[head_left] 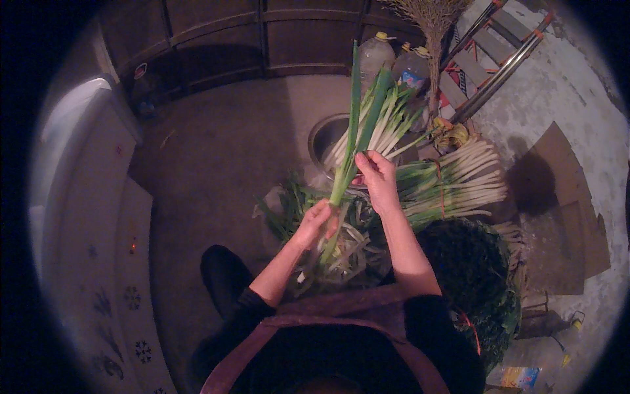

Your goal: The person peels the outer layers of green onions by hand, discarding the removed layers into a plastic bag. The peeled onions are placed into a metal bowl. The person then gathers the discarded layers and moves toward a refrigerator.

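- A person in dark sleeves and a reddish-brown apron crouches over a dim concrete floor (216, 157), holding one long green onion (351, 141) upright with both bare hands.
- The left hand (317, 222) is closed around the pale lower stalk, close above a loose heap of trimmed leaves (341, 253) lying on the floor just in front of the person's knees.
- The right hand (377, 176) pinches the green shaft higher up, fingers curled narrowly around it, while the leaf tips rise toward the far side of the scene.
- Behind the held stalk sits a round metal basin (323, 138) with more cleaned onions (394, 125) leaning in it.
- To the right of the hands lies a tied bundle of onions (459, 184), white ends pointing right, bound with a reddish band.
- Near right, beside the right forearm, stands a mound of dark leafy greens (476, 279).
- Two plastic bottles (377, 56) and a straw broom (433, 26) stand at the far side; a ladder (505, 56) leans at far right.
- Flattened cardboard (567, 217) covers the floor at the right edge.
- A white appliance (85, 210) with small dark decorations runs along the left.
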Demonstrator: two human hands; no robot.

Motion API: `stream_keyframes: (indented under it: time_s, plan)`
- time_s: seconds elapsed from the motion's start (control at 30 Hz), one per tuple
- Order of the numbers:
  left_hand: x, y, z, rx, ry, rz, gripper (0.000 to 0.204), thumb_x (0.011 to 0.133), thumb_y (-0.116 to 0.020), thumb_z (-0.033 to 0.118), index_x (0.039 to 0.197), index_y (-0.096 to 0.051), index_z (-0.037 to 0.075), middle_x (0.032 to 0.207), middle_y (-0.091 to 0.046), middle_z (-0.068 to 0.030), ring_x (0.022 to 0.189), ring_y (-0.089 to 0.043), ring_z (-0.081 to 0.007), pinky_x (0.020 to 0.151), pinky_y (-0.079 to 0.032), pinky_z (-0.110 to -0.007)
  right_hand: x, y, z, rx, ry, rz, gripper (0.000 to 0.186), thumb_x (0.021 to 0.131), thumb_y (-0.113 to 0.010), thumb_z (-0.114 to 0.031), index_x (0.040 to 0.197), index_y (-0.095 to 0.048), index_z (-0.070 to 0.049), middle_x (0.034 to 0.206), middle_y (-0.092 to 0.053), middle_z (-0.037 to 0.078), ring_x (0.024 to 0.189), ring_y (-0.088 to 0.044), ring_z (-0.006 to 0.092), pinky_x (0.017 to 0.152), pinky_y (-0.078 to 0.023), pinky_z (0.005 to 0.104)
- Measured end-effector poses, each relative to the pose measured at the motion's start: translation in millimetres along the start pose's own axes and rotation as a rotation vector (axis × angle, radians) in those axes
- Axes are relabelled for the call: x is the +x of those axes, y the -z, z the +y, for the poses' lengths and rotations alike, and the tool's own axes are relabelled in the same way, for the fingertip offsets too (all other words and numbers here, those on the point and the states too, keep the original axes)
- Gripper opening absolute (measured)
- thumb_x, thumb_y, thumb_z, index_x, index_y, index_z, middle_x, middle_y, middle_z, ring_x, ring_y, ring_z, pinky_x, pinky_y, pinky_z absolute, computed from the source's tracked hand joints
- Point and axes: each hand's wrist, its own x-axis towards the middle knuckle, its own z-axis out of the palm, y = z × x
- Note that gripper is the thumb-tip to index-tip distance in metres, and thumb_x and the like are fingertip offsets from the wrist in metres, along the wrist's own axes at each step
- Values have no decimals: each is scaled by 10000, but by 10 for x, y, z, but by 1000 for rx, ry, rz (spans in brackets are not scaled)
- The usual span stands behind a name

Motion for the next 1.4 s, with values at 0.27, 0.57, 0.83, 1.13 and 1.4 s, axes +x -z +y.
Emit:
stream_keyframes:
  time_s: [0.27, 0.57, 0.83, 1.13, 1.4]
  plan:
    - [-83, -1, -3, -41, 71, -82, 431, 1048, -475, 491, 1099, -550, 69, 615, -537, -57, 437, -409, -112, 454, -338, -263, 78, 264, 360, 665, -195, 122, 138, 1018, -634, -219, 986, -649, -86, 854, -648, 12, 718, -619, 129, 657, -528, 304]
    - [-205, 169, -4, -74, 73, -77, 427, 1076, -403, 484, 1066, -573, 92, 627, -509, -41, 455, -402, -129, 470, -319, -279, -9, 614, 186, -977, 34, 190, 383, 890, -742, -359, 1134, -691, -68, 909, -731, 142, 839, -710, 297, 793, -541, 398]
    - [-301, 125, -51, 19, 164, -91, 438, 1047, -467, 499, 1011, -581, 78, 591, -514, -34, 425, -414, -109, 426, -320, -256, 484, 458, -1275, -1683, 1228, -141, 567, 840, -710, -134, 1379, -614, -283, 1430, -529, 75, 1356, -454, 325, 1124, -371, 493]
    - [-417, 166, -93, -33, 318, -167, 444, 1048, -470, 503, 1020, -580, 74, 576, -499, -20, 424, -412, -98, 435, -354, -254, 546, 828, -1067, -1983, 887, -669, 190, 863, -598, -166, 1045, -616, -115, 1170, -642, 81, 1220, -552, 275, 1019, -415, 465]
    - [-141, 242, 328, -2, 183, 95, 455, 1047, -437, 554, 1021, -552, 114, 651, -486, 20, 454, -365, -70, 418, -301, -232, 891, 1503, -357, -259, 271, 428, 167, 976, -501, -174, 954, -602, -43, 628, -504, 41, 554, -544, 203, 547, -456, 352]
